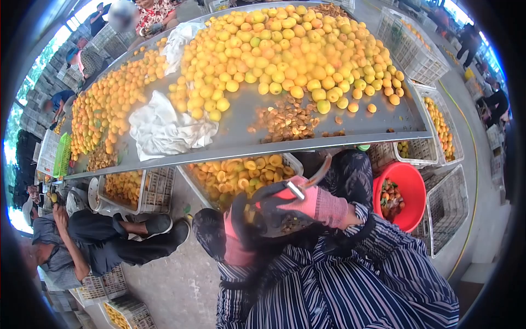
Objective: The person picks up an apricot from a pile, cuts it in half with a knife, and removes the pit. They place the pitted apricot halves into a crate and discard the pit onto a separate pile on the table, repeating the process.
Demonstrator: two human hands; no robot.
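Note:
Both my hands wear pink gloves with black palms and meet above my lap. My left hand [239, 233] is closed round a blurred yellowish fruit, apparently an apricot [250, 214], mostly hidden by the fingers. My right hand [307, 205] is closed on a knife [319, 171] with a curved metal blade; a pale metal piece shows at the knuckles, and the grip is hidden. Just beyond my hands, a crate [189, 183] holds halved, pitted apricots [241, 175].
A metal table [361, 123] bears heaped apricots [274, 46], a white cloth [164, 129] and brown pits [287, 119]. At my right stand a red bucket [412, 192] with scraps and plastic crates [446, 205]. Another person [66, 241] sits at the left.

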